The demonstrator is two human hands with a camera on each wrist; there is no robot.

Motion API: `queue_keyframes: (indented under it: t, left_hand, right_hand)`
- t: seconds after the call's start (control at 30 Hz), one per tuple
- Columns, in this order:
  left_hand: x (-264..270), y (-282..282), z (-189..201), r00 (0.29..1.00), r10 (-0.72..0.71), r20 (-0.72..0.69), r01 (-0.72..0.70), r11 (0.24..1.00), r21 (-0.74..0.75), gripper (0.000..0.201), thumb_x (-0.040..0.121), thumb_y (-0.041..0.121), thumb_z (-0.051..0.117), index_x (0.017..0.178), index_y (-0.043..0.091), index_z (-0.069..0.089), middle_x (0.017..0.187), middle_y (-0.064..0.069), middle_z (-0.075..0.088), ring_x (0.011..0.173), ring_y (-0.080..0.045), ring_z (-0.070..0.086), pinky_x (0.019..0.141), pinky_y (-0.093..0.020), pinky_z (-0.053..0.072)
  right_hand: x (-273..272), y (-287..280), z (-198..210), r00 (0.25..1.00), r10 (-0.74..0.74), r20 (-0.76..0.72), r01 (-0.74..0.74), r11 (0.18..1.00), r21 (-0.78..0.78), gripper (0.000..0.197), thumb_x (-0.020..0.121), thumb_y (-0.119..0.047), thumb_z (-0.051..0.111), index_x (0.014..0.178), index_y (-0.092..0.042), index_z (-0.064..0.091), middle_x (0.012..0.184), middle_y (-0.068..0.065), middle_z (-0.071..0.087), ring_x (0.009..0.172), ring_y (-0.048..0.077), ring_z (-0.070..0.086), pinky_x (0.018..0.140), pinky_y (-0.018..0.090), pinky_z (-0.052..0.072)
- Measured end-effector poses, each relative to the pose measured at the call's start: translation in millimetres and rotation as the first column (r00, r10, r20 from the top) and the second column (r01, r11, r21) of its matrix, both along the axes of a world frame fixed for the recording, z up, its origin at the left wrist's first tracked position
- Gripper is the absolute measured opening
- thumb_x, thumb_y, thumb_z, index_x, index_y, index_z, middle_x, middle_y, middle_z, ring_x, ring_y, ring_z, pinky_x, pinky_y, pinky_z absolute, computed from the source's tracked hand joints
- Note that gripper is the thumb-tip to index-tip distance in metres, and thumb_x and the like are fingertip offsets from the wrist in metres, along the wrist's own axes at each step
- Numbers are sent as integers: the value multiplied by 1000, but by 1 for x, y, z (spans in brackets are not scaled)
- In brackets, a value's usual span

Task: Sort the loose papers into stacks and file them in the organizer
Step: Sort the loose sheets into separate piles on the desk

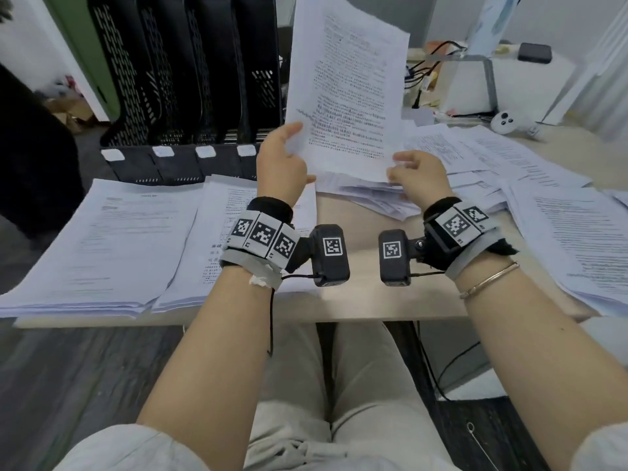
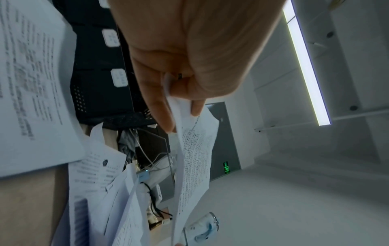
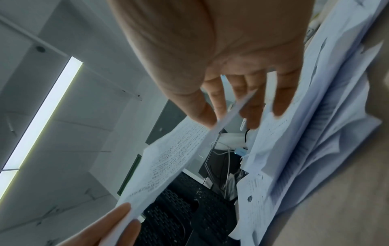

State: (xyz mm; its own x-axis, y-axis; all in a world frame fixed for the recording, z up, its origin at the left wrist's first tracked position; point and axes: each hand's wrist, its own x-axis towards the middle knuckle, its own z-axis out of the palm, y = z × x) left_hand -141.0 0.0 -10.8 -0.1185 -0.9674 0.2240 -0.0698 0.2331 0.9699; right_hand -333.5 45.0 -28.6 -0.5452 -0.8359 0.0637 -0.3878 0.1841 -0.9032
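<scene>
I hold one printed sheet upright over the desk, in front of the black mesh organizer. My left hand pinches its lower left corner; in the left wrist view, thumb and finger of the left hand clamp the sheet. My right hand pinches the lower right corner, and the sheet's edge runs between the thumb and fingers of that hand. Two squared stacks lie at the left. A loose pile of papers spreads to the right.
The organizer's slots stand at the back left with white labels along the front. Cables and a white box crowd the back right, beside a small white toy. A strip of bare desk shows between my wrists.
</scene>
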Motion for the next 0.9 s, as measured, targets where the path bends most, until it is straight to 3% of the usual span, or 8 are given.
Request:
queue_keyframes:
  t: [0.13,0.2,0.23,0.33,0.47,0.73,0.83,0.9]
  left_hand:
    - [24,0,-9,991,16,130,-8,998,-58,59,85,-15,30,136,10,46,143,-5,39,114,-19,51,75,-31,59]
    - [35,2,-16,972,50,228,-24,993,-115,56,86,-13,32,134,9,49,139,-5,44,122,-19,48,96,-33,50]
    - [40,5,-19,954,67,293,-26,990,-141,54,86,-12,33,133,10,51,138,-4,46,126,-17,45,105,-25,40]
    - [54,12,-23,914,93,395,-32,987,-159,51,88,-10,34,131,10,52,138,-4,48,129,-14,42,99,-9,27]
    - [76,14,-27,901,68,428,-38,996,-80,52,88,-7,36,135,12,47,141,-4,44,124,-22,48,102,-27,40]
    - [118,1,-46,938,111,328,-130,991,38,57,84,-10,37,134,14,49,139,-5,46,114,-26,56,93,-39,51]
    - [136,-4,-48,942,203,266,-216,976,21,58,82,-12,35,131,14,52,136,-5,48,117,-26,54,94,-40,51]
    - [149,-9,-50,938,284,198,-293,956,17,59,79,-13,35,129,14,53,133,-5,50,119,-25,52,95,-42,50]
  right_hand:
    - [20,-9,0,999,-42,5,42,994,-101,35,81,7,48,107,-9,67,103,1,62,97,13,58,91,33,52]
    - [31,-15,1,999,-46,12,47,993,-110,41,80,11,41,103,-7,69,99,4,64,90,12,57,80,23,52]
    - [37,-18,1,999,-40,8,41,993,-107,43,79,13,39,102,-7,69,100,5,64,90,12,57,79,24,52]
    - [53,-25,1,999,-13,48,18,994,-106,43,78,13,39,97,-8,70,99,6,65,98,22,62,82,44,56]
    - [78,-33,2,974,31,226,-11,996,-89,49,79,16,29,91,-13,67,110,9,63,100,35,62,69,54,57]
    - [116,-50,-1,982,131,133,-117,987,-108,46,81,12,33,92,-16,68,93,-5,61,92,26,66,73,50,58]
    - [123,-54,-4,976,185,113,-173,979,-108,38,82,6,41,96,-18,68,103,6,64,87,21,65,68,32,59]
    - [126,-58,-5,968,224,116,-212,971,-108,31,85,2,45,94,-18,67,94,6,64,76,14,63,60,25,56]
